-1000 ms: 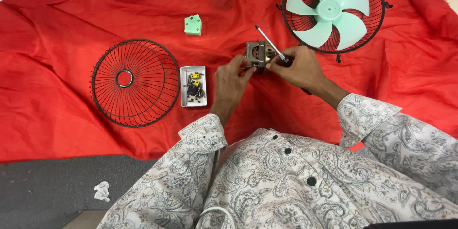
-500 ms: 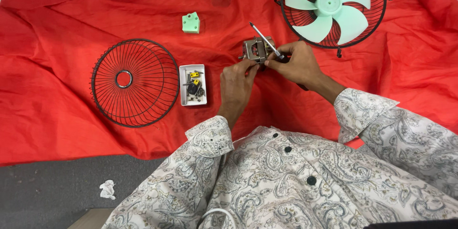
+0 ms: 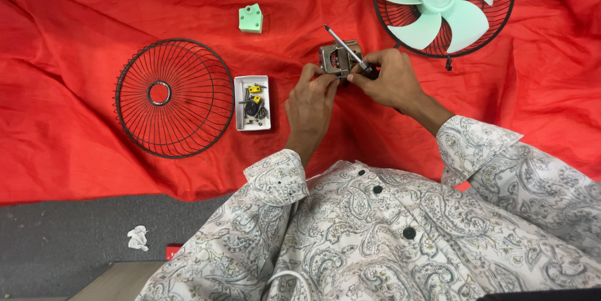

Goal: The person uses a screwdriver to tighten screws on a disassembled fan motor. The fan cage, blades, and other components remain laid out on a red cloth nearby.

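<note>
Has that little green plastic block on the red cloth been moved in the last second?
No. The green block keeps its place relative to the white parts tray and wire grille; only the camera view shifted.

Red cloth (image 3: 75, 88), wire fan guard (image 3: 174, 97), white parts tray (image 3: 252, 103), green block (image 3: 251, 18), bladed fan guard (image 3: 443, 5)

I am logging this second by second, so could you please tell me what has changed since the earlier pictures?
Little changed: the left hand and right hand kept hold of the small metal motor, with the screwdriver still in the right. The wire guard, parts tray, green block and fan blade stayed put.
</note>
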